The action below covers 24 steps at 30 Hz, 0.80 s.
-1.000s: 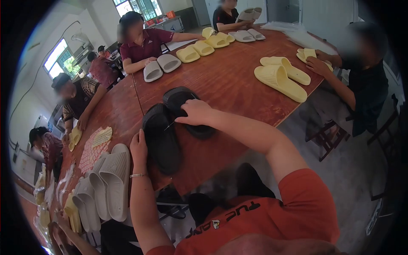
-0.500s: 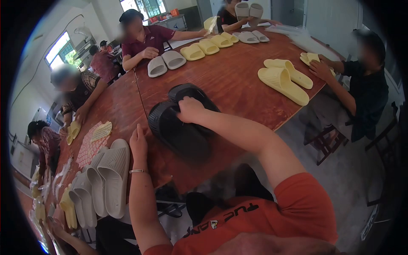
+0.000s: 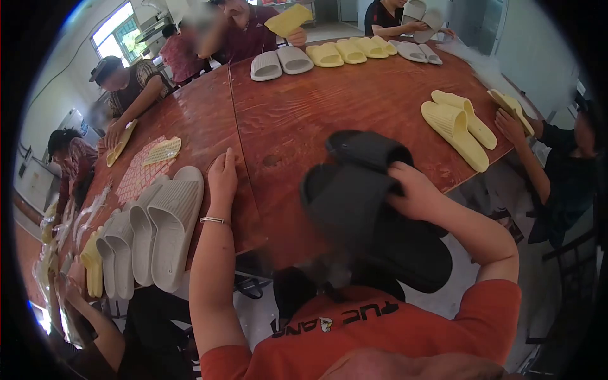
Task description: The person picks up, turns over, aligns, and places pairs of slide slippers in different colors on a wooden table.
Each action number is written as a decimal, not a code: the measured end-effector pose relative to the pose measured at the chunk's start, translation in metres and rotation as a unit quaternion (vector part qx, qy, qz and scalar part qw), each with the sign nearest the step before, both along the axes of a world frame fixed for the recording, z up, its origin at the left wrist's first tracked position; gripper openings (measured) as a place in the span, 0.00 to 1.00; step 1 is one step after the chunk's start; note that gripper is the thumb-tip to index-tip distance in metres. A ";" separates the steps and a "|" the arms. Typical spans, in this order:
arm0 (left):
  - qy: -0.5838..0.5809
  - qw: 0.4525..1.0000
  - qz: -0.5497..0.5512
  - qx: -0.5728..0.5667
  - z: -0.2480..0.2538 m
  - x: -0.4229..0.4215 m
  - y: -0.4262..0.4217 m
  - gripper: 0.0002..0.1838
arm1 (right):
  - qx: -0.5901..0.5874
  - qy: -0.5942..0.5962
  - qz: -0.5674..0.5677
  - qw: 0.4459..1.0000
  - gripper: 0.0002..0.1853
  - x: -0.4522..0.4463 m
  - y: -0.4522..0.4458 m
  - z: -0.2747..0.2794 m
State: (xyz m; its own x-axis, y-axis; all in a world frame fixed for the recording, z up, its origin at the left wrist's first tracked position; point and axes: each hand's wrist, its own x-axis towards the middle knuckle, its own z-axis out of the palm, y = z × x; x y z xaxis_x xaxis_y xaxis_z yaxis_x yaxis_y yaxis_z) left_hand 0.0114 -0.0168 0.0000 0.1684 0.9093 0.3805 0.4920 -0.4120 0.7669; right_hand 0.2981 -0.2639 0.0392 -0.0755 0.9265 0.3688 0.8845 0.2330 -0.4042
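Observation:
My right hand (image 3: 415, 193) is closed round the straps of a pair of black slippers (image 3: 354, 206), its fingertips hidden inside. The pair is lifted and tilted over the table's near edge, one slipper partly over the other. My left hand (image 3: 223, 172) rests on its side on the brown table (image 3: 278, 133), fingers stretched out, holding nothing. Just left of it stand large grey slippers (image 3: 174, 231), upright on edge, with smaller grey slippers (image 3: 119, 250) beside them.
Yellow slippers (image 3: 461, 126) lie at the right edge. Grey slippers (image 3: 280, 63) and several yellow ones (image 3: 348, 52) line the far side. Patterned paper (image 3: 144, 171) lies left. Co-workers sit around the table; one holds a yellow piece (image 3: 288, 20).
The black slippers have moved right and towards me in my right hand, off their earlier place on the table. My left hand stays near the grey slippers. The view has shifted.

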 end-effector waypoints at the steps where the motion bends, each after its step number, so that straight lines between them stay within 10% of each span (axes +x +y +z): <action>1: 0.000 1.000 0.003 -0.001 0.000 0.001 0.000 0.21 | -0.002 -0.008 -0.026 1.000 0.15 0.011 -0.006 -0.002; 8: -0.019 0.999 -0.012 0.027 0.002 0.007 -0.006 0.18 | 0.004 -0.110 -0.321 0.941 0.16 0.206 0.000 -0.029; 13: -0.016 0.999 -0.001 0.048 -0.001 0.004 -0.007 0.18 | -0.053 -0.091 -0.634 0.766 0.23 0.263 0.015 -0.019; 24: 0.021 0.995 -0.006 0.092 -0.012 0.006 0.002 0.15 | 0.145 -0.042 -0.344 0.927 0.20 0.361 0.016 -0.032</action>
State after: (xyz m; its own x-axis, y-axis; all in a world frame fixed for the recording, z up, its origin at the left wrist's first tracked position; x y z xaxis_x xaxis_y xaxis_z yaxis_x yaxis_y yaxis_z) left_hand 0.0173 -0.0146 -0.0117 0.1991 0.8221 0.5333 0.5162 -0.5506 0.6560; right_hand 0.6587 -0.2482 0.0072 0.4568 0.6285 0.6295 0.8894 -0.3097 -0.3362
